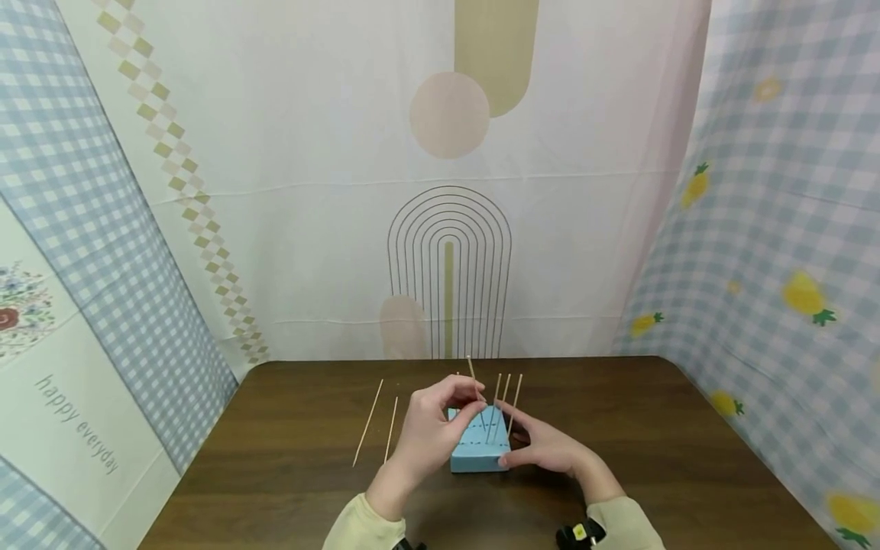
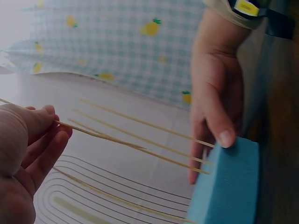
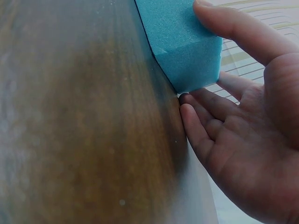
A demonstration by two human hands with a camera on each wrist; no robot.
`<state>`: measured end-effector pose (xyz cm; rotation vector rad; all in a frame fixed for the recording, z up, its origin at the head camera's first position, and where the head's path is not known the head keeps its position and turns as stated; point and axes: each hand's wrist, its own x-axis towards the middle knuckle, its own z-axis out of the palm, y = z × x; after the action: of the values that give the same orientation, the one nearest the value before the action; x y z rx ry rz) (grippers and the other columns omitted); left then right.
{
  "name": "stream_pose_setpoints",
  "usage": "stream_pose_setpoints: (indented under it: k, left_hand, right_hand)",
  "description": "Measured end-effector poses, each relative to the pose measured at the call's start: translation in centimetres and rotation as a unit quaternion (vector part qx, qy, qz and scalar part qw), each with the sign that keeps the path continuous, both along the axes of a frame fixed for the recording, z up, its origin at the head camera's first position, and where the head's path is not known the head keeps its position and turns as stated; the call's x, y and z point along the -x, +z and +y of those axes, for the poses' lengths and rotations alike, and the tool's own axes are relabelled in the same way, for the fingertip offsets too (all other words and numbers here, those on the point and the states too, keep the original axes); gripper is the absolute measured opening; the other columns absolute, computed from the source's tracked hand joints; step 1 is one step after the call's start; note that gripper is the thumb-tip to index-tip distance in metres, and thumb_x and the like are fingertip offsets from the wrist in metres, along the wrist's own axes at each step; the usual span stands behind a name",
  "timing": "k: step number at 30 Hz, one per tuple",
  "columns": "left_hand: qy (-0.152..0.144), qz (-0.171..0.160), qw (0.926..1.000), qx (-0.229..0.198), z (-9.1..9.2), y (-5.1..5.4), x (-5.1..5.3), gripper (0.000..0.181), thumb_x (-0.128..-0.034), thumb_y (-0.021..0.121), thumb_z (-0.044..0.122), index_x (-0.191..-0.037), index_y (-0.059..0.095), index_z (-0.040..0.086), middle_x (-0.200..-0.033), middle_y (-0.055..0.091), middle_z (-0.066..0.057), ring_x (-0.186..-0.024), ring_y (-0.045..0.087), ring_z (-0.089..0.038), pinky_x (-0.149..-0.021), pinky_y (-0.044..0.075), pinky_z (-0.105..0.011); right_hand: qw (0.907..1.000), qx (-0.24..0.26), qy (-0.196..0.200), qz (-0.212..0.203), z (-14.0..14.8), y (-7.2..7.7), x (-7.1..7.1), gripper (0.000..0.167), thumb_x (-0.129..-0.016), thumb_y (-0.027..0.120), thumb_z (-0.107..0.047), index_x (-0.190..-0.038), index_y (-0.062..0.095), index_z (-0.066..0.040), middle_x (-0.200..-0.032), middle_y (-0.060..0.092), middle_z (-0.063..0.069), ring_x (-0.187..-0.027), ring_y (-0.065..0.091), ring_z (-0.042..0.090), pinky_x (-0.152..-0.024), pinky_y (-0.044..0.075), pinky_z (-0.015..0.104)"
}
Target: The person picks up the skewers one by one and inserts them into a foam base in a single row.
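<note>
The block [image 1: 476, 463] presents a matt, finely grained, foam-like surface. From where I stand, the sticks [image 1: 367, 423] appear to be bare, dull wood; the tabletop [image 1: 275, 443] shows wood grain with a low sheen. The backdrop [image 1: 309, 252] is creased, matt cloth.

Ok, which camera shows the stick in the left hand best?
Left wrist: the stick looks biggest there, its tip showing clear of the blue block. The head view shows it thin and small; the right wrist view shows none of it.

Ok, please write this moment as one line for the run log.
left hand: pinches thin stick | right hand: holds blue block | block: four sticks standing | table: two sticks lying
</note>
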<state>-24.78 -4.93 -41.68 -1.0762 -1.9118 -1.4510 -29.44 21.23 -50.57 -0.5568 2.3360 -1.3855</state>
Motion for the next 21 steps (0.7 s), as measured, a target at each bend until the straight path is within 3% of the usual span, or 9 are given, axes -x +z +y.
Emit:
stream_pose_setpoints:
  k: [11, 21]
  left_hand:
    - [0.051, -0.007, 0.9974, 0.05, 0.8, -1.6, 0.3, 0.015, -0.092, 0.083, 0.0, -0.102, 0.076, 0.007, -0.095, 0.079, -0.004, -0.085, 0.073, -0.006, -0.074, 0.059, -0.019]
    - [0.097, -0.009, 0.9936, 0.057, 0.9, -2.3, 0.5, 0.015, -0.0906, 0.082, -0.005, -0.101, 0.08, 0.005, -0.096, 0.08, -0.007, -0.083, 0.074, -0.008, -0.072, 0.059, -0.018]
  right_hand:
    - [0.9999, 0.009, 0.002, -0.005, 0.0, -0.1, 0.0, 0.103, -0.093, 0.084, -0.028, -0.172, 0.02, -0.012, -0.171, 0.025, 0.027, -0.148, 0.04, 0.053, -0.115, 0.04, 0.065]
    - [1.0, 0.002, -0.001, 0.0, -0.1, -0.1, 0.0, 0.103, -0.092, 0.084, -0.029, -0.172, 0.021, -0.012, -0.17, 0.027, 0.029, -0.147, 0.042, 0.053, -0.116, 0.039, 0.065]
